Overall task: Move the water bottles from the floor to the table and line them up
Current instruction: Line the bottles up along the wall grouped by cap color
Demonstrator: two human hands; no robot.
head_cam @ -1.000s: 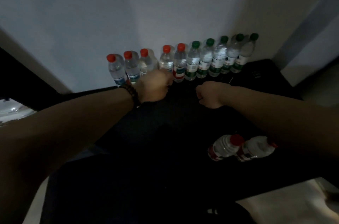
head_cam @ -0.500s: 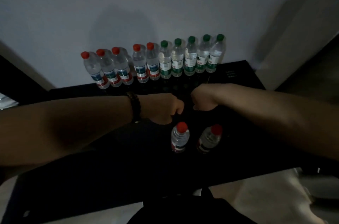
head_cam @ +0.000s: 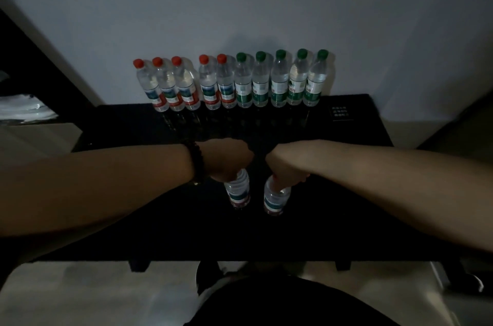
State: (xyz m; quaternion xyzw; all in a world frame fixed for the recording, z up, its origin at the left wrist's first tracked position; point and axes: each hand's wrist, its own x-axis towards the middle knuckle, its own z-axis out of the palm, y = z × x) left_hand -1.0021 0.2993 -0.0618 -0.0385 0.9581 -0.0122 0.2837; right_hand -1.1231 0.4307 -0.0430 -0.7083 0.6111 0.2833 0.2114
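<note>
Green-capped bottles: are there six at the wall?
No, only five green-capped bottles stand there, right of five red-capped bottles.

Dark beaded bracelet on left wrist.

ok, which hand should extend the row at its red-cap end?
Left, probably. The left hand grips a bottle nearer the red-cap bottles; the right hand, gripping the other bottle, would have to cross over.

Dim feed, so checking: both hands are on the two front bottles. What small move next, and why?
Probably lift both and carry them to the red-capped end of the row. The left hand and right hand each grip a bottle top; left bottle and right bottle stand alone up front.
</note>
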